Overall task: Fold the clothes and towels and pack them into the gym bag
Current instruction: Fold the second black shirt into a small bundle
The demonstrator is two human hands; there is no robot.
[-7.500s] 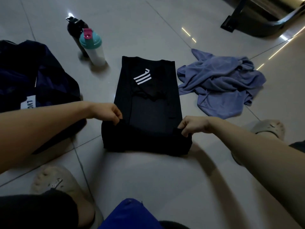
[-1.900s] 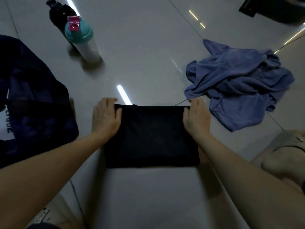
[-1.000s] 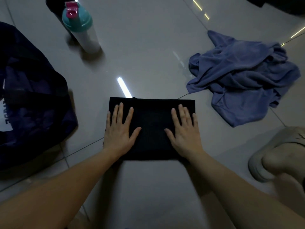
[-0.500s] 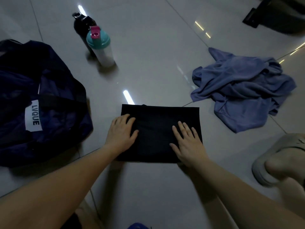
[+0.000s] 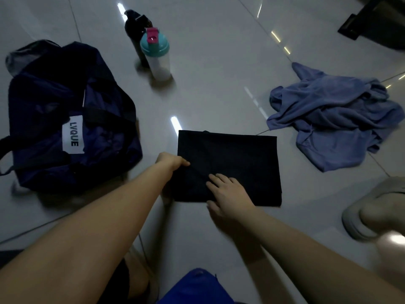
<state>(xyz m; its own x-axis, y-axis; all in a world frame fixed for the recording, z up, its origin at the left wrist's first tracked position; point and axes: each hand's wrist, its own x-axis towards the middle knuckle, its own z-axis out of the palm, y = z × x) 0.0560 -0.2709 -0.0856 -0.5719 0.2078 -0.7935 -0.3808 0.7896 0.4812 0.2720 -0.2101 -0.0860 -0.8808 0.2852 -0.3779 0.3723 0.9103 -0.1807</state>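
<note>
Head view is showing us the black garment [image 5: 241,159] folded into a flat, smooth rectangle, lying just right of the gym bag [image 5: 105,148], its long axis running sideways away from the bag. Our left hand [image 5: 171,162] is gripping its bag-side edge, fingers curled under; our right hand [image 5: 230,194] is resting on top, fingers straight, slightly spread.

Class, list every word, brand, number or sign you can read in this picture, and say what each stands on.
"LVQUE": black capitals, turned sideways, on the white rectangular label of the dark navy fabric gym bag.
No other text shows on the teal-lidded shaker bottle, the black bottle or the folded black garment.
</note>
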